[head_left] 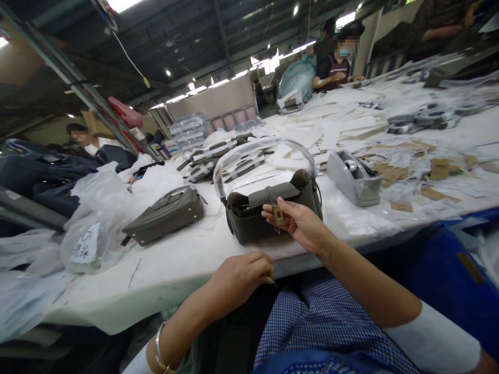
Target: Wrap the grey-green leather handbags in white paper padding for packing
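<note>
A dark olive handbag point(251, 224) stands upright at the table's front edge, its handle wrapped in clear plastic and arching above it. My right hand point(306, 224) pinches the bag's closure strap, with thumb and fingers around the gold clasp point(278, 215) at its end. Below the bag, by the table edge, my left hand point(244, 275) is closed with its fingers curled in. A small dark tip shows at those fingers; what it belongs to is hidden. Left of the bag, a second olive handbag point(167, 215) lies on its side with its base facing me.
A grey tape dispenser point(356, 182) stands right of the bag, near scattered paper tags point(438, 169). Several wrapped straps point(226, 156) lie behind. Plastic bags point(97, 218) crowd the left. A co-worker point(335, 67) is across the table point(156, 280); a blue bin point(448, 265) is lower right.
</note>
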### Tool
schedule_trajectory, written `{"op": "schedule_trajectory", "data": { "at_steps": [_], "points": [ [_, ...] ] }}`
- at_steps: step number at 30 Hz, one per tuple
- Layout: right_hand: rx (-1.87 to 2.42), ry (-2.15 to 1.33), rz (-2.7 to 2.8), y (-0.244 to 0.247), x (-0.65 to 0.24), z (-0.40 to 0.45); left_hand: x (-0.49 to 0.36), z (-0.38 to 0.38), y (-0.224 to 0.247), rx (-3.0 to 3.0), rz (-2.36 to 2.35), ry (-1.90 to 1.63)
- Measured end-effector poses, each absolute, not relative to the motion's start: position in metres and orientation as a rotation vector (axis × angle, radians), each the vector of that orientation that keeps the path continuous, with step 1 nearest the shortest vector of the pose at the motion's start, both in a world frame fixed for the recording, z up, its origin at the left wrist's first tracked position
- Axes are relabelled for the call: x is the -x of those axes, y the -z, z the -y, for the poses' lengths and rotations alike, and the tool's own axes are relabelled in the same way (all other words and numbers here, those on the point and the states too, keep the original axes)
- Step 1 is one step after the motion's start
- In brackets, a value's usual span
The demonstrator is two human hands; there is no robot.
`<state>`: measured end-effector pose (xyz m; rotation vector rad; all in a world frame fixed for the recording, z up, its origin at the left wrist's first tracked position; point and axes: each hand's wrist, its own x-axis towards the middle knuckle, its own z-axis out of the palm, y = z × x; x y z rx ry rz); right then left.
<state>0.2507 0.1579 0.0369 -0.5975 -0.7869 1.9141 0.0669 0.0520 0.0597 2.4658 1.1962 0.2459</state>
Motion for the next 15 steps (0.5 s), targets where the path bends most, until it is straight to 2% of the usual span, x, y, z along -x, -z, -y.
{"op": "schedule_trajectory", "data": {
  "at_steps": [5,15],
  "points": [
    [0.573,-1.956,0.817,-0.037,-0.251,-0.156,-0.058,-0.045,-0.047,-2.063,-1.206,-0.373],
    [0.588,-1.982,0.907,-0.042,-0.257,-0.157,-0.059,-0.046,-0.051,-2.169,-1.188,-0.528]
  ]
}}
